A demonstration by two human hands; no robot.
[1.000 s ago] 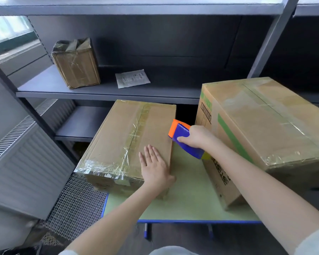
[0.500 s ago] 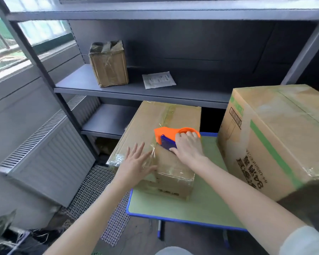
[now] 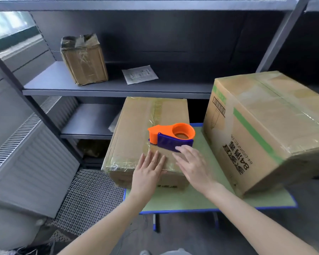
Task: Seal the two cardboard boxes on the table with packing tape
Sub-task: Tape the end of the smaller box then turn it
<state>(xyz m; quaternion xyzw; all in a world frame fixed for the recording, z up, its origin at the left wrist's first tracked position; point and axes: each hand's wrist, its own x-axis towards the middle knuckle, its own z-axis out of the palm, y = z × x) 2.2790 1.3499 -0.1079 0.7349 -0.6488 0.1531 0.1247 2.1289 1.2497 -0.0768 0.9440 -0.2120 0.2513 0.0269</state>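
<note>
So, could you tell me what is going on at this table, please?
A person is taping cardboard boxes. The left hand lies flat on the smaller box, which has tape along its top seam. The orange and blue tape dispenser rests on that box; the right hand, fingers straight, touches its blue side. The larger box stands beside it on the green table.

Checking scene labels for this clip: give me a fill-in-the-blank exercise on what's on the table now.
The tape dispenser sits on the smaller box; its ring is ____.
The left hand lies flat on that box's ____ face.
Fingertips of the right hand touch the dispenser's ____ side plate.
The larger box bears a ____ stripe.
Missing: orange; top; blue; green.
</note>
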